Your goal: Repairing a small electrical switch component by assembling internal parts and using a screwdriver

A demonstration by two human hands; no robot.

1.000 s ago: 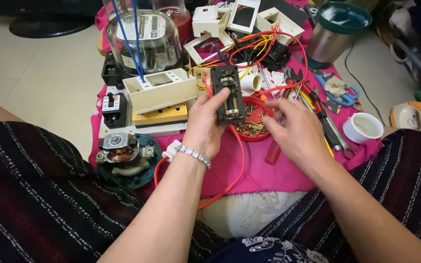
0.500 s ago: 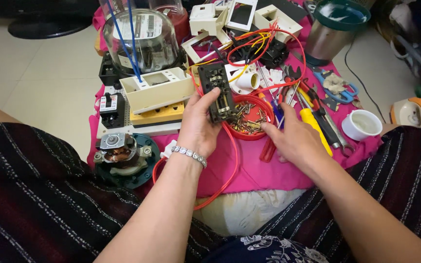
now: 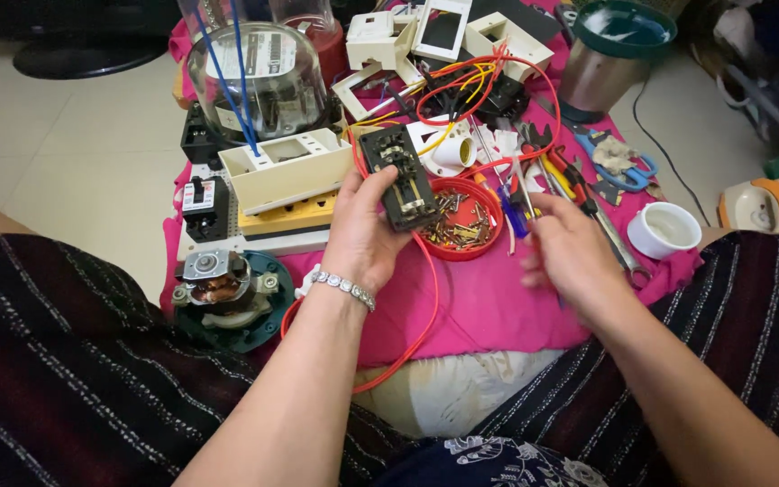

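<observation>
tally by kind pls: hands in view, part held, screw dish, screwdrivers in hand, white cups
Hands: 2 (left hand, right hand)
Black switch block, held in left: 1
Red dish of screws: 1
Blue-handled screwdriver, at right fingers: 1
White cup: 1
Total: 6

Right hand (image 3: 570, 252) motion-blurred, grip unclear; steel pot (image 3: 613, 54) cut by top edge.

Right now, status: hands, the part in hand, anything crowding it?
Left hand grips black switch block. Right hand on blue-handled screwdriver, grip blurred. Red screw dish and red wire close by.
</observation>
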